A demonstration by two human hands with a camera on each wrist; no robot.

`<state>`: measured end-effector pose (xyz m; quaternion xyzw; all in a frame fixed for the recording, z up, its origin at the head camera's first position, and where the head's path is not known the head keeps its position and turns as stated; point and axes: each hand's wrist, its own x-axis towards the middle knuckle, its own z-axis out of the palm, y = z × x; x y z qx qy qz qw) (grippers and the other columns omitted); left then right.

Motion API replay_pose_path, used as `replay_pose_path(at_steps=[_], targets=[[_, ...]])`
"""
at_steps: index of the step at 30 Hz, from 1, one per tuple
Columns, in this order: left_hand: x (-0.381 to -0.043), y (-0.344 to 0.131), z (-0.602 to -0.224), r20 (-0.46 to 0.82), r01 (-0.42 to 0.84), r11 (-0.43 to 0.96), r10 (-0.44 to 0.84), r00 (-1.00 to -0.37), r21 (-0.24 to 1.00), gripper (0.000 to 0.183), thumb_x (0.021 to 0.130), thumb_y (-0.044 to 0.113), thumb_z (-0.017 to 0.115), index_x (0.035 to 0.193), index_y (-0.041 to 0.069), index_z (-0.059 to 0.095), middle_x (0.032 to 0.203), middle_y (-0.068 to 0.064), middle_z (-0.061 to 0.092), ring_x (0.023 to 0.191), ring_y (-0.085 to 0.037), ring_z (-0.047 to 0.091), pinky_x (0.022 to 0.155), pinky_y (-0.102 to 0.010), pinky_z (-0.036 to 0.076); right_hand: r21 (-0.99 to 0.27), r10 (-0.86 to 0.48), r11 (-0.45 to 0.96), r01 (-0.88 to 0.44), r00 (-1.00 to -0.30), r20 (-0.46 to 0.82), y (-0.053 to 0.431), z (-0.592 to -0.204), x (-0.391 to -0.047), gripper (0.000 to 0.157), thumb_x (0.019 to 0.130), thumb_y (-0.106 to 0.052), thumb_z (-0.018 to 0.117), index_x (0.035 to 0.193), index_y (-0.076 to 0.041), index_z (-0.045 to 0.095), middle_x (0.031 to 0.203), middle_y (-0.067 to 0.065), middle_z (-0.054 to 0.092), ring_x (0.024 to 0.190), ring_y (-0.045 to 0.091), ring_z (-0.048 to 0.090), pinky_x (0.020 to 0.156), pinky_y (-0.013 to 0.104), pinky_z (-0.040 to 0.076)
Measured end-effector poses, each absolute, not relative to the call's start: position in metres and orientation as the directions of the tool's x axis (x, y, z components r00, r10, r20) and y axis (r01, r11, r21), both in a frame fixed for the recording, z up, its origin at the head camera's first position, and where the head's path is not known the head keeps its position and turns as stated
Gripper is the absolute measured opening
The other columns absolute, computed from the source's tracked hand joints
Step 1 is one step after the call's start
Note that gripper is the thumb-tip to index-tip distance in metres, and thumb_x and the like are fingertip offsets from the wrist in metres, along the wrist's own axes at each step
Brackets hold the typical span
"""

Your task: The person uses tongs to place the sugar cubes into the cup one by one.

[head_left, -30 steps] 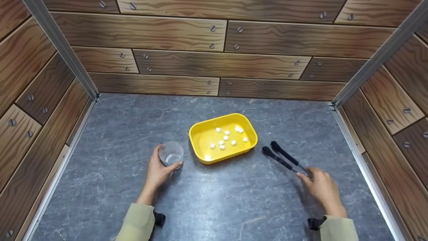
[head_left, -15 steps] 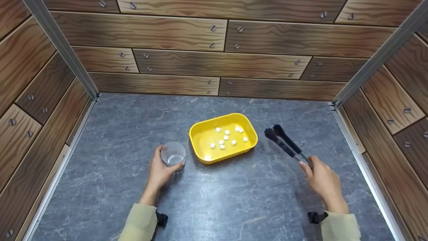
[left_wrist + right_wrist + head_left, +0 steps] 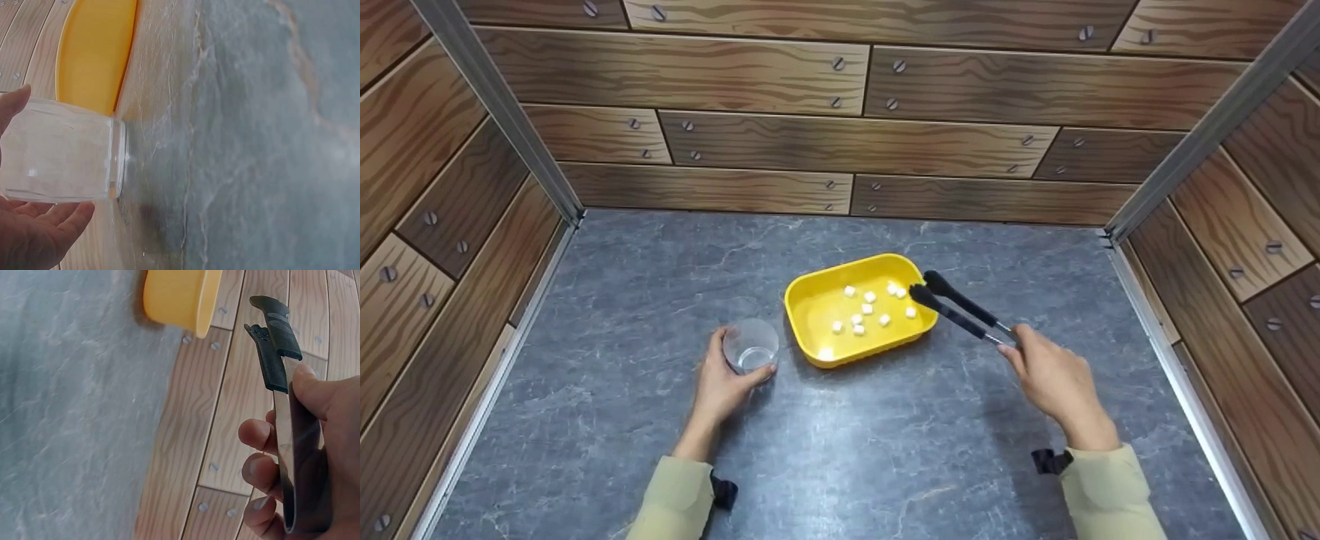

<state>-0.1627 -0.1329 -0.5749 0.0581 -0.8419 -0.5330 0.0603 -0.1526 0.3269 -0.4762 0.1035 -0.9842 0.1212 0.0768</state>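
My left hand grips a clear plastic cup, thumb on the near side and fingers round the far side. In the left wrist view the cup stands upright on the grey surface and looks empty. My right hand holds metal tongs with black tips, their arms a little apart with nothing between them. Those tips overlap the right rim of a yellow tray in the head view. Several small white cubes lie scattered in the tray, which is just right of the cup.
The grey marbled surface is bounded by wood-patterned panels at the back and both sides. Metal frame posts stand at the corners. Dark straps show at the wrists by the sleeves.
My right hand has moved the tongs forward, then left, from beside the tray to over its right rim. My left hand and the cup have shifted slightly right toward the tray.
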Motion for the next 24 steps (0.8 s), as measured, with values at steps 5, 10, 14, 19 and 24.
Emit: replay_pose_path(at_steps=[5,10,14,19,24], targets=[[-0.162,-0.133,-0.576,0.036,-0.036,0.431,-0.16,-0.987,0.902,0.099,0.07,0.033,0.09,0.145,0.0,0.034,0.143,-0.027,0.043,0.129,-0.042,0.044,0.105,-0.053,0.039,-0.162,-0.229,0.95,-0.265,-0.95,0.21,0.318,-0.474,-0.162,0.021,0.098,-0.033,0.061,0.099,-0.012,0.057,0.069,-0.001,0.051,0.054,0.02,0.044,0.052,0.036,0.031],[-0.162,-0.133,-0.576,0.03,-0.041,0.428,-0.158,-0.987,0.903,0.1,0.071,0.032,0.089,0.146,0.0,0.032,0.144,-0.027,0.041,0.131,-0.042,0.043,0.106,-0.053,0.038,-0.126,-0.248,0.952,-0.278,-0.946,0.209,0.312,-0.472,-0.168,0.027,0.097,-0.032,0.063,0.111,-0.009,0.062,0.083,0.005,0.065,0.067,0.026,0.058,0.058,0.039,0.036],[-0.162,-0.133,-0.576,0.025,-0.046,0.426,-0.16,-0.987,0.904,0.101,0.071,0.032,0.089,0.147,0.0,0.031,0.145,-0.027,0.041,0.131,-0.041,0.042,0.107,-0.053,0.037,-0.123,-0.246,0.954,-0.273,-0.949,0.197,0.308,-0.47,-0.173,0.027,0.097,-0.029,0.062,0.109,-0.005,0.058,0.077,0.006,0.06,0.055,0.024,0.052,0.047,0.039,0.039],[-0.162,-0.133,-0.577,0.023,-0.048,0.428,-0.159,-0.987,0.902,0.102,0.071,0.034,0.089,0.147,0.0,0.031,0.145,-0.027,0.042,0.131,-0.041,0.043,0.107,-0.052,0.037,-0.152,-0.212,0.958,-0.241,-0.959,0.189,0.303,-0.47,-0.18,0.027,0.101,-0.032,0.056,0.1,-0.005,0.053,0.067,0.003,0.047,0.046,0.019,0.04,0.04,0.035,0.033],[-0.162,-0.133,-0.577,0.024,-0.047,0.427,-0.159,-0.987,0.903,0.101,0.07,0.034,0.089,0.147,0.001,0.032,0.145,-0.027,0.042,0.131,-0.041,0.043,0.107,-0.052,0.037,-0.18,-0.19,0.955,-0.237,-0.951,0.243,0.299,-0.475,-0.19,0.04,0.099,-0.044,0.056,0.103,-0.004,0.06,0.068,0.002,0.053,0.048,0.018,0.043,0.041,0.034,0.033]])
